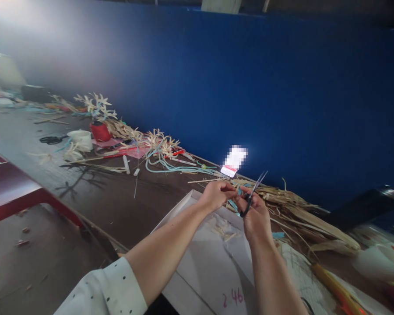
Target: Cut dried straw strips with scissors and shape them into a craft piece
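My left hand (217,195) is closed in a pinch, its fingertips meeting those of my right hand. Between them shows a small light blue strip (239,191), partly hidden by the fingers. My right hand (256,214) holds a pair of scissors (254,189) with dark handles, the blades pointing up and to the right, away from the strip. Below both hands lies a shallow white box (213,262) with red handwritten marks. Pale husk scraps (223,228) rest in it.
Dried husks (292,205) are heaped to the right, along the blue wall (197,78). A lit phone (229,170) leans there. Husk flowers with light blue stems (162,144), a red thread spool (100,131), a white cup (81,141) and other scissors (51,140) lie leftward. A red stool (13,188) stands left.
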Demonstrator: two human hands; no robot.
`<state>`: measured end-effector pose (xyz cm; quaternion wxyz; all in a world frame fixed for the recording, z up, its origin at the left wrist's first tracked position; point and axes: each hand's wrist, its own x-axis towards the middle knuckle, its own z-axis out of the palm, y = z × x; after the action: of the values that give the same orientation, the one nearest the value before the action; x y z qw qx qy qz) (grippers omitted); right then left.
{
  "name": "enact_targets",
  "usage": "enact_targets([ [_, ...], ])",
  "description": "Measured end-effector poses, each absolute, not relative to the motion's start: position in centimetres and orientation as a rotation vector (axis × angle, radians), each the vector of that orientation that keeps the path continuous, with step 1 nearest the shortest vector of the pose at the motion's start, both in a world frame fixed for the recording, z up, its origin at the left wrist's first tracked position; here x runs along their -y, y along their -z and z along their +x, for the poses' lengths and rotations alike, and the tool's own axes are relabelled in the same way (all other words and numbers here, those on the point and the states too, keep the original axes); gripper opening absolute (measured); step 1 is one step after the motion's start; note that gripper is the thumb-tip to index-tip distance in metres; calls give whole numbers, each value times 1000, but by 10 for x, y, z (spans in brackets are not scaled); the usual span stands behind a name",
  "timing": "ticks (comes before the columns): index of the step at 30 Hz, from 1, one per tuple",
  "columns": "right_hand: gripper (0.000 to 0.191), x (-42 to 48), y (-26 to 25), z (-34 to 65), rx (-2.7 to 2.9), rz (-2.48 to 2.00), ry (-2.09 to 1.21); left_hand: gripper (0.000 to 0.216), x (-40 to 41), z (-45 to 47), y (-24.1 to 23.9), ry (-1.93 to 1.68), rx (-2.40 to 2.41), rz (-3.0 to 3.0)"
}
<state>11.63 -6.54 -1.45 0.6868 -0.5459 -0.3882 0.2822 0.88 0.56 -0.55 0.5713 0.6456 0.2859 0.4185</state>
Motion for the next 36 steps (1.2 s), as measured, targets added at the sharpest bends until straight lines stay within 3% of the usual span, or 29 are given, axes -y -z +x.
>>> enact_targets([
  [10,47,67,12,113,821,-1188,-716,23,-10,4,1,-990,-660,1476],
  [18,48,76,7,106,1126,-1424,-1074,22,-25,-5,-4,-1150,-668,1341],
  [36,51,72,9,98,1284,-1598,-892,16,-20,-8,-11,-1297,-772,1306],
])
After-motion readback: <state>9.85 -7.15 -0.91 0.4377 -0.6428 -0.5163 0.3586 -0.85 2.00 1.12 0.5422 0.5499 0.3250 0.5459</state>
